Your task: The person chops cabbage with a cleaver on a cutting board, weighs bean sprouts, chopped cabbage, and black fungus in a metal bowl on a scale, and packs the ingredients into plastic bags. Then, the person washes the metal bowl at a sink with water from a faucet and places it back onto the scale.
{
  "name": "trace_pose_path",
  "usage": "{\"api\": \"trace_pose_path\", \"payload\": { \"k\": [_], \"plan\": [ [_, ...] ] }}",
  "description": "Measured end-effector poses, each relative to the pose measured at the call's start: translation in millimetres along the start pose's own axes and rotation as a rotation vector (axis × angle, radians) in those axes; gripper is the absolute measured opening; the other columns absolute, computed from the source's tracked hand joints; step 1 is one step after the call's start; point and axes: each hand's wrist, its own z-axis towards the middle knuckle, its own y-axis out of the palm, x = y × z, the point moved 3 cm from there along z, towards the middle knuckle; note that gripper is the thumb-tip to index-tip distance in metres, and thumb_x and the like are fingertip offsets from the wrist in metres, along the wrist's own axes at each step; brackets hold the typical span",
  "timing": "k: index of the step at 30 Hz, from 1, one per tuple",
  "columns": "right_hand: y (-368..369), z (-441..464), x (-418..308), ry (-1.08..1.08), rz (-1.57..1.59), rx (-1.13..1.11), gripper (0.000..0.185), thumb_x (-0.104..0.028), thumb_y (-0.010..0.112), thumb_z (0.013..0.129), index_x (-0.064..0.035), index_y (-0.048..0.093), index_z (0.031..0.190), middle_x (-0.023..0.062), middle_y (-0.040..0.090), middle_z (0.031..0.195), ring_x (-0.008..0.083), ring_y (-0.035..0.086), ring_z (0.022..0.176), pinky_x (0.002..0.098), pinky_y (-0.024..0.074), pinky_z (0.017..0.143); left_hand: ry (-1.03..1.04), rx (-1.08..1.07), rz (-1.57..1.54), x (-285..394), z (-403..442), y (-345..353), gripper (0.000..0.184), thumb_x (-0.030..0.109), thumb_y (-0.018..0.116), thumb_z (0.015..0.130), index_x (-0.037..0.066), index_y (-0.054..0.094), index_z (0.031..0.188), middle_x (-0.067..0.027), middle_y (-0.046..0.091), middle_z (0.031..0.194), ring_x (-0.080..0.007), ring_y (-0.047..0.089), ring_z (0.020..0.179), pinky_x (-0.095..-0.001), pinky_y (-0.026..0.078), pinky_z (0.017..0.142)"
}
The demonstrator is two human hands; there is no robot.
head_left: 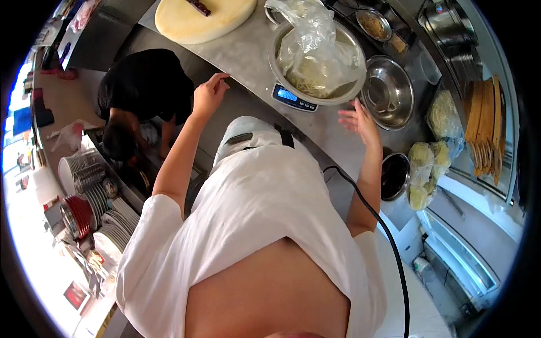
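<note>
A metal bowl (277, 56) sits on a digital scale (294, 97) with a lit blue display. Inside the bowl lie pale shreds and a clear plastic bag (307, 36) that rises over its rim. My right hand (362, 123) is just below the bowl's right side, fingers apart, holding nothing. My left hand (211, 97) is raised near the counter's front edge, left of the scale, its fingers bent and close together; whether anything small is between them is hidden.
On the steel counter (239, 53) are a round cutting board (205, 22) with a knife handle, an empty steel bowl (389, 93), a dark pot (395, 176) and bagged food (429, 169). A person (147, 84) bends down at the left beside stacked plates (112, 231).
</note>
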Motion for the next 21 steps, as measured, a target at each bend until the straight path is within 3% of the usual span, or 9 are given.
{"api": "trace_pose_path", "payload": {
  "k": [6, 9, 12, 13, 14, 15, 16, 18, 21],
  "plan": [
    [28.0, 43.4, 1.4, -0.136, 0.081, 0.169, 0.034, -0.029, 0.050, 0.090, -0.0057, 0.042, 0.114, 0.0105, 0.061, 0.091, 0.0183, 0.064, 0.069, 0.0252, 0.0478, 0.055, 0.019, 0.076, -0.196, 37.4, 26.0, -20.3, 0.027, 0.008, 0.052, 0.084, 0.008, 0.054, 0.112, -0.0040, 0.066, 0.075, -0.0118, 0.059, 0.057, -0.0236, 0.046, 0.056],
    [37.0, 53.4, 3.6, -0.181, 0.114, 0.186, 0.031, -0.024, 0.053, 0.089, -0.0048, 0.042, 0.111, 0.0109, 0.062, 0.088, 0.0179, 0.063, 0.063, 0.0246, 0.0473, 0.052, 0.089, 0.168, -0.301, 72.9, 29.7, -36.0, 0.029, 0.001, 0.050, 0.083, 0.004, 0.051, 0.113, -0.0078, 0.063, 0.087, -0.0122, 0.059, 0.063, -0.0240, 0.048, 0.060],
    [21.6, 53.6, 9.7, -0.079, -0.053, 0.144, 0.030, -0.024, 0.054, 0.089, -0.0041, 0.046, 0.110, 0.0107, 0.063, 0.085, 0.0166, 0.063, 0.061, 0.0258, 0.0478, 0.051, 0.327, 0.300, -0.293, 113.9, 33.3, -57.6, 0.032, -0.002, 0.051, 0.080, 0.001, 0.050, 0.112, -0.0119, 0.059, 0.099, -0.0170, 0.059, 0.081, -0.0274, 0.048, 0.071],
    [2.9, 60.9, 12.4, -0.166, -0.505, 0.366, 0.030, -0.027, 0.054, 0.089, -0.0026, 0.052, 0.106, 0.0100, 0.064, 0.085, 0.0170, 0.064, 0.068, 0.0278, 0.0494, 0.058, 0.480, 0.361, -0.218, 136.6, 34.7, -68.3, 0.034, -0.002, 0.051, 0.080, 0.001, 0.049, 0.113, -0.0124, 0.058, 0.100, -0.0177, 0.058, 0.084, -0.0283, 0.047, 0.074],
    [1.2, 45.3, -13.7, -0.339, -0.611, 0.554, 0.027, -0.021, 0.055, 0.087, -0.0020, 0.054, 0.107, 0.0111, 0.064, 0.090, 0.0194, 0.064, 0.077, 0.0305, 0.0489, 0.067, 0.632, 0.422, -0.142, 162.7, 37.0, -79.0, 0.035, -0.001, 0.051, 0.080, 0.000, 0.048, 0.114, -0.0128, 0.058, 0.100, -0.0184, 0.058, 0.088, -0.0292, 0.046, 0.077],
    [2.6, 19.1, -50.8, -0.508, -0.714, 0.742, 0.025, -0.015, 0.055, 0.086, -0.0015, 0.055, 0.107, 0.0121, 0.064, 0.094, 0.0219, 0.064, 0.085, 0.0333, 0.0485, 0.075, 0.768, 0.402, -0.059, 196.8, 41.0, -89.0, 0.036, 0.001, 0.053, 0.076, 0.001, 0.050, 0.112, -0.0134, 0.058, 0.100, -0.0212, 0.057, 0.091, -0.0332, 0.044, 0.083],
    [10.1, 8.5, -82.2, -0.779, -0.482, 0.758, 0.019, -0.009, 0.052, 0.086, -0.0056, 0.058, 0.104, 0.0117, 0.063, 0.094, 0.0224, 0.062, 0.089, 0.0337, 0.0487, 0.072, 0.899, 0.379, 0.025, 230.7, 42.7, -94.0, 0.036, 0.002, 0.056, 0.073, 0.002, 0.052, 0.109, -0.0139, 0.057, 0.100, -0.0240, 0.056, 0.094, -0.0373, 0.042, 0.089],
    [53.7, -22.4, -147.9, -0.876, -0.519, 0.648, 0.019, -0.003, 0.050, 0.084, -0.0063, 0.058, 0.102, 0.0131, 0.062, 0.096, 0.0265, 0.062, 0.090, 0.0353, 0.0481, 0.073, 1.139, 0.288, 0.208, 277.7, 61.7, -74.0, 0.027, 0.008, 0.057, 0.070, 0.005, 0.057, 0.097, -0.0120, 0.059, 0.098, -0.0259, 0.057, 0.092, -0.0414, 0.039, 0.091],
    [96.9, 12.1, -163.2, -0.817, -0.824, 0.304, 0.017, -0.013, 0.050, 0.084, -0.0083, 0.059, 0.097, 0.0179, 0.062, 0.086, 0.0328, 0.061, 0.084, 0.0420, 0.0473, 0.070, 0.908, -0.173, 0.562, 251.8, 114.9, 6.0, 0.018, 0.017, 0.055, 0.076, 0.009, 0.059, 0.092, -0.0089, 0.063, 0.089, -0.0255, 0.061, 0.086, -0.0396, 0.041, 0.088]
  ]
}}
